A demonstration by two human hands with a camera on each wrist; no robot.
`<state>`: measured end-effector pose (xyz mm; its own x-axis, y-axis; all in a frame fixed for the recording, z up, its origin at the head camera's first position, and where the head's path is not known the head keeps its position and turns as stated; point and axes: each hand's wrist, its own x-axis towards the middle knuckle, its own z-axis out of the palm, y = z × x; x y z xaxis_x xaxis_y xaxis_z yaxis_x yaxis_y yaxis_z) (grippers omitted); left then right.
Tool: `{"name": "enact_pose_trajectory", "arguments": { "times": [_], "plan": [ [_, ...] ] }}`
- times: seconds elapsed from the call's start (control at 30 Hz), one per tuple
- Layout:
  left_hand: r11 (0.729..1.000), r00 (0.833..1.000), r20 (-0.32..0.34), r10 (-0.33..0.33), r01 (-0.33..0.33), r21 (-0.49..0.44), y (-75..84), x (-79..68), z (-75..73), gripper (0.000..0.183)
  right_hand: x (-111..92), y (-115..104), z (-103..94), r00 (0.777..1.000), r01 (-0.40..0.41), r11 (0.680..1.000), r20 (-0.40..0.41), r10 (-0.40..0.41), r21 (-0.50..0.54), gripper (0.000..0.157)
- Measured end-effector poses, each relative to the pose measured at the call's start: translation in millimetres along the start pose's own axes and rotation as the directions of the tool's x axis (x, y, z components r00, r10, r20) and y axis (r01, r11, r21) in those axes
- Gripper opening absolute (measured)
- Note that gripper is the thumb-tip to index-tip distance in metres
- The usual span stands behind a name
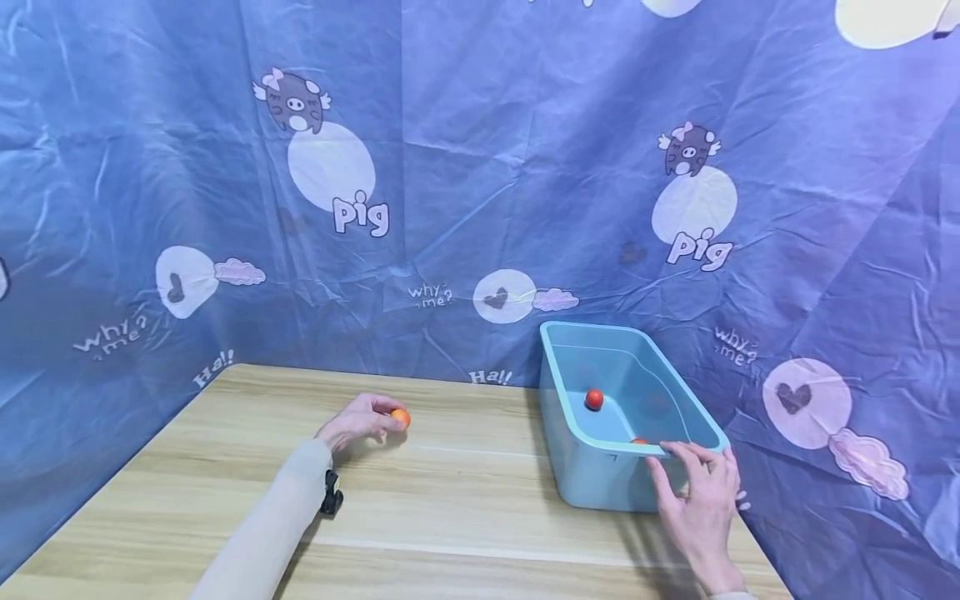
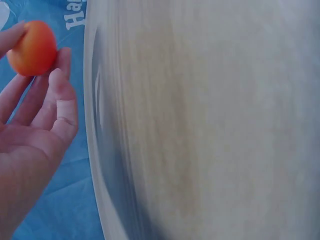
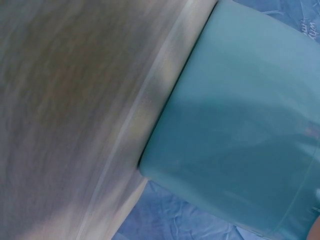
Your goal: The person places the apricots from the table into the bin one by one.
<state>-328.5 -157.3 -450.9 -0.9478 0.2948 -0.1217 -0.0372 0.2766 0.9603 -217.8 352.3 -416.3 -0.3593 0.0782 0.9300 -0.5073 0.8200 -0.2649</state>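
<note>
Between thumb and fingertips my left hand (image 1: 366, 419) pinches a small orange ball (image 1: 401, 418), held over the left-middle part of the wooden table (image 1: 465, 508). The left wrist view shows this round, smooth ball (image 2: 36, 48) close up, the thumb on one side and fingers behind it. At the right, a light-blue plastic bin (image 1: 600, 479) stands on the table. My right hand (image 1: 701, 500) holds its near rim by the right corner, fingertips over the edge and thumb against the outer wall. Inside the bin lie a red ball (image 1: 594, 399) and an orange ball (image 1: 639, 442), the latter partly hidden by the rim.
A blue printed cloth (image 1: 465, 167) hangs behind the table and along its sides. The bin's far end is close to this cloth. In the right wrist view the bin's outer wall (image 3: 235, 115) fills much of the picture.
</note>
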Motion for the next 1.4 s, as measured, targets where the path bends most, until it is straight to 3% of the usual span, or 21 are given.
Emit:
{"name": "enact_pose_trajectory", "arguments": {
  "times": [0.13, 0.33, 0.5, 0.77, 1.07, 1.33, 1.4],
  "plan": [
    [0.999, 1.000, -0.016, -0.003, 0.002, -0.035, 2.6, -0.2, 2.3, 0.050, 0.6, 0.3, 1.0, 1.000, 0.005, 1.000, 0.001, -0.005, 0.005, 0.058],
    [0.998, 0.997, -0.059, 0.059, -0.059, -0.012, 6.4, 2.9, 8.5, 0.047, -0.4, -0.2, 0.1, 1.000, 0.004, 1.000, -0.003, -0.004, 0.003, 0.058],
    [0.995, 0.992, -0.093, 0.084, -0.089, -0.050, 14.9, 7.5, 16.4, 0.045, -1.2, -0.2, -1.2, 1.000, 0.006, 1.000, -0.007, -0.006, 0.004, 0.058],
    [0.990, 0.990, -0.092, 0.102, -0.110, -0.082, 26.8, 11.6, 23.3, 0.044, -1.3, 0.2, -0.3, 1.000, 0.008, 1.000, -0.008, -0.008, 0.009, 0.057],
    [0.981, 0.980, -0.097, 0.174, -0.181, -0.065, 35.4, 12.7, 27.7, 0.048, -0.9, 0.9, 0.2, 1.000, 0.005, 1.000, 0.004, -0.005, 0.013, 0.057],
    [0.965, 0.967, -0.095, 0.239, -0.247, -0.085, 49.6, 17.8, 45.2, 0.048, -1.0, 1.0, -0.2, 1.000, 0.002, 1.000, 0.006, -0.002, 0.016, 0.057],
    [0.960, 0.962, -0.086, 0.259, -0.267, -0.088, 60.1, 14.4, 50.4, 0.046, -0.8, 0.2, -0.1, 1.000, 0.000, 1.000, 0.006, 0.000, 0.016, 0.057]
  ]
}}
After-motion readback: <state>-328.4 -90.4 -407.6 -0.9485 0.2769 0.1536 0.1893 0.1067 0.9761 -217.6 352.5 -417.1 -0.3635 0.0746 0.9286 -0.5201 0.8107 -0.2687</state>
